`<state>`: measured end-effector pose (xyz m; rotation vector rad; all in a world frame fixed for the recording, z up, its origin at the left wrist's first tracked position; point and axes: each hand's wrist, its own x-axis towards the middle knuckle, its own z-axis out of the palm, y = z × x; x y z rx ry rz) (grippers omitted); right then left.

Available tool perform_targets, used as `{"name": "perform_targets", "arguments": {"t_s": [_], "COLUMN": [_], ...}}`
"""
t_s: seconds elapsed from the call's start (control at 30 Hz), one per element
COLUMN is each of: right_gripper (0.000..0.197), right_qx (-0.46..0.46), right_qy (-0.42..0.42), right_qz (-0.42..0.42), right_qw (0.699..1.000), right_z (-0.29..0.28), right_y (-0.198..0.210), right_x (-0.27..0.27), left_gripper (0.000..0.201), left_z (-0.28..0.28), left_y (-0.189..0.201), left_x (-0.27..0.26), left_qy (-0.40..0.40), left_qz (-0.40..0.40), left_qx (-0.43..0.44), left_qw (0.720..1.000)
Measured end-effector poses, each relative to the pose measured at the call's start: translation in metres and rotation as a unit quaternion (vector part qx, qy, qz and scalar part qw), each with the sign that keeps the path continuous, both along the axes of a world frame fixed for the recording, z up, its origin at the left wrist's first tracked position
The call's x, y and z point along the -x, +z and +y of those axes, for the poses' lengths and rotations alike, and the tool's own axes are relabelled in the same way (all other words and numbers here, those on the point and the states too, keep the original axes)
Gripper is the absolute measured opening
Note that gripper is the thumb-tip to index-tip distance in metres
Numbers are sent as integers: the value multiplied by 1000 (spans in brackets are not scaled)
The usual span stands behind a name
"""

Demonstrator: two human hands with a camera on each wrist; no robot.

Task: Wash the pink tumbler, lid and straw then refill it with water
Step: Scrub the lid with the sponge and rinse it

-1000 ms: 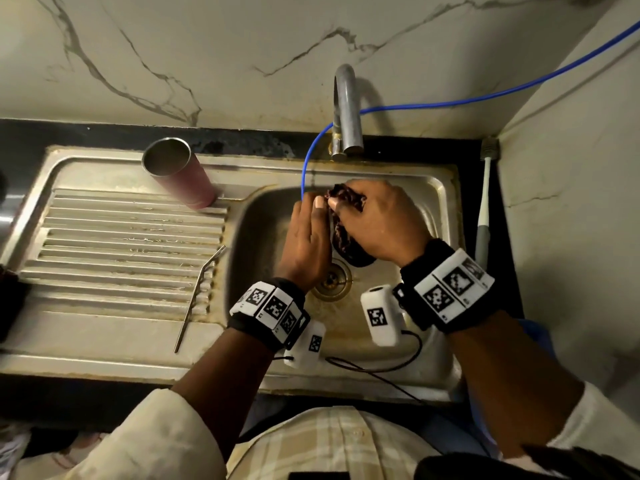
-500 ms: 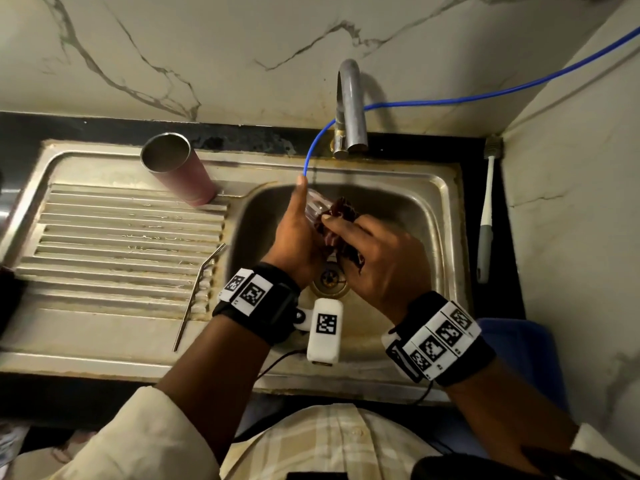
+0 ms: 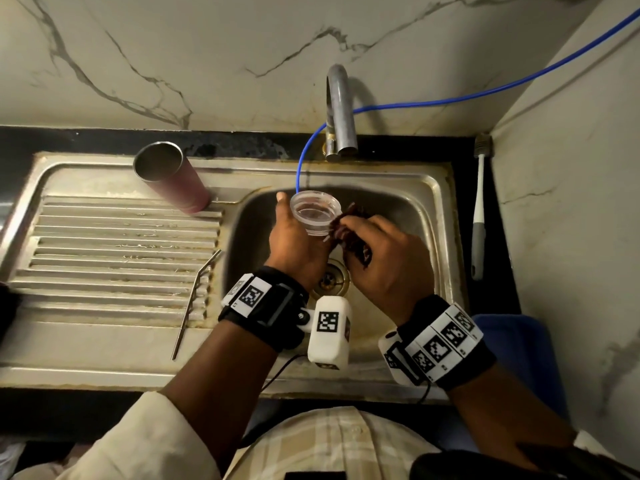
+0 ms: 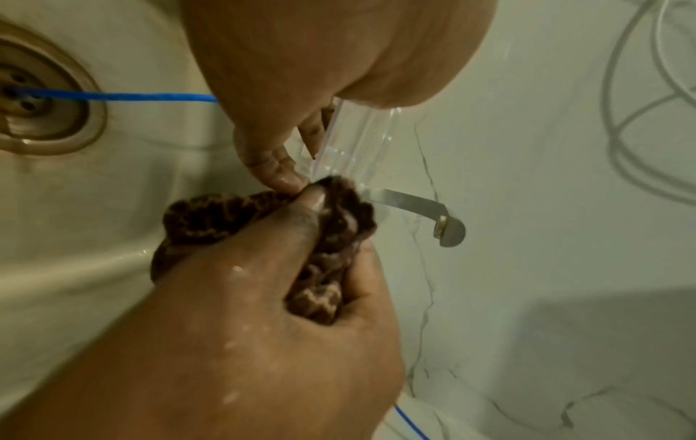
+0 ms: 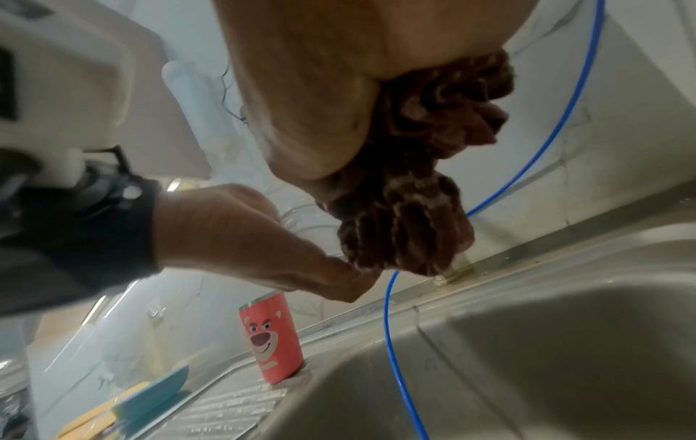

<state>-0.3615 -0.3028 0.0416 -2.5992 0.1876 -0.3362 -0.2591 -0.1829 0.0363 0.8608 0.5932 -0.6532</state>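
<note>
My left hand point(image 3: 294, 233) holds the clear plastic lid point(image 3: 316, 213) over the sink basin, its open side facing up at me. In the left wrist view the lid point(image 4: 357, 143) is pinched between thumb and fingers. My right hand point(image 3: 377, 251) grips a soapy dark red scrubber point(image 3: 349, 230) and presses it against the lid's right edge. The pink tumbler point(image 3: 173, 178), printed with a bear face point(image 5: 269, 336), stands upright on the drainboard's back right corner. The bent metal straw point(image 3: 195, 299) lies on the drainboard by the basin edge.
The tap point(image 3: 339, 109) rises behind the steel sink point(image 3: 440, 216); I see no water running from it. A blue hose point(image 3: 304, 157) drops into the basin toward the drain point(image 3: 332, 278). A white brush point(image 3: 479, 209) lies on the black counter to the right, beside the marble side wall.
The lid has turned from edge-on to open side up in my left hand. Both hands drew slightly toward me, and the scrubber shifted from over the lid to its right edge.
</note>
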Motion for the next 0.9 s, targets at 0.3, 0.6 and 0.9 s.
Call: {"name": "perform_targets", "arguments": {"t_s": [0.3, 0.6, 0.9], "right_gripper": [56, 24, 28], "right_qx": [-64, -132, -174], "right_qy": [-16, -36, -46], "right_qz": [-49, -86, -90], "right_qw": [997, 987, 980], "right_z": [29, 11, -12], "right_y": [11, 7, 6], "right_x": [10, 12, 0], "left_gripper": [81, 68, 62], "left_z": [-4, -9, -1], "left_y": [8, 23, 15], "left_x": [6, 17, 13], "left_qy": [21, -32, -73], "left_qz": [-3, -32, -102], "left_qx": [-134, -32, 59], "left_qw": [991, 998, 990]}}
